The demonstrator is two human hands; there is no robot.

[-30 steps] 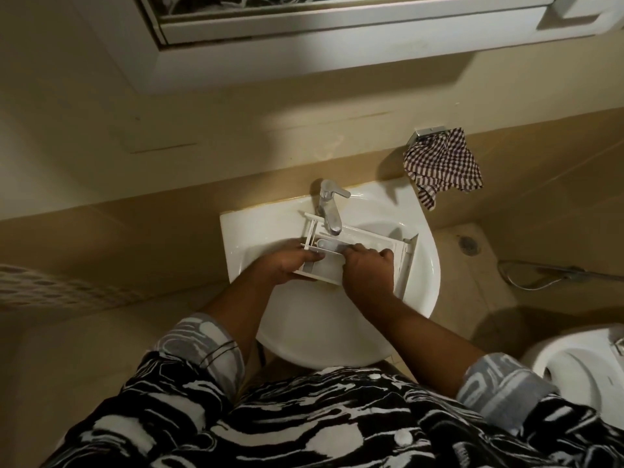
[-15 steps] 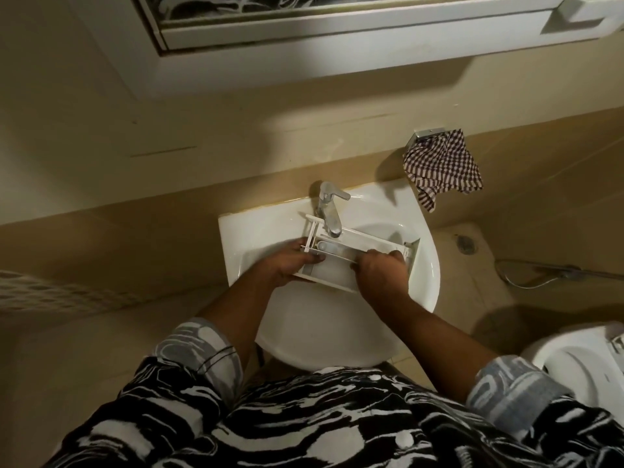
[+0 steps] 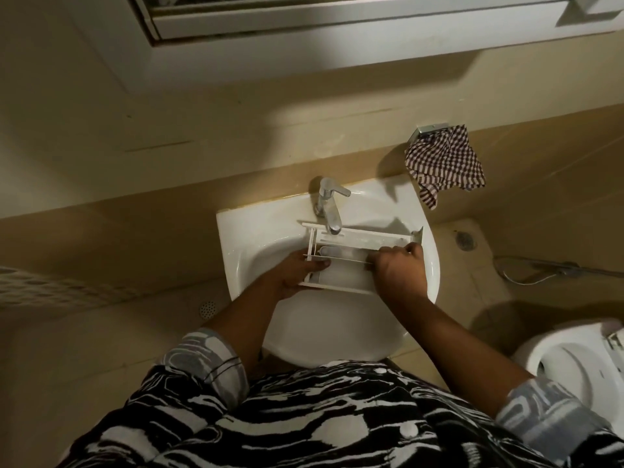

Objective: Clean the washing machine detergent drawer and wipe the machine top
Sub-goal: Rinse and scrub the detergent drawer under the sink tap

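Note:
The white detergent drawer point(image 3: 358, 243) lies across the white sink basin point(image 3: 250, 231), under the chrome tap point(image 3: 329, 206). My left hand point(image 3: 293, 275) grips the drawer's left end, thumb on top by the compartments. My right hand point(image 3: 400, 271) rests on the drawer's right part with its fingers curled into a compartment near the front panel. Whether it holds anything there is hidden. No water stream is visible from the tap.
A checked cloth point(image 3: 445, 163) hangs from a wall holder right of the sink. A toilet point(image 3: 574, 363) stands at the lower right, with a spray hose point(image 3: 540, 268) behind it. Floor drains point(image 3: 465, 239) lie right and left of the sink. A mirror cabinet point(image 3: 337, 32) hangs overhead.
My right hand has slid rightward along the drawer towards its front panel. The left hand keeps its grip on the left end, and the drawer has turned slightly flatter.

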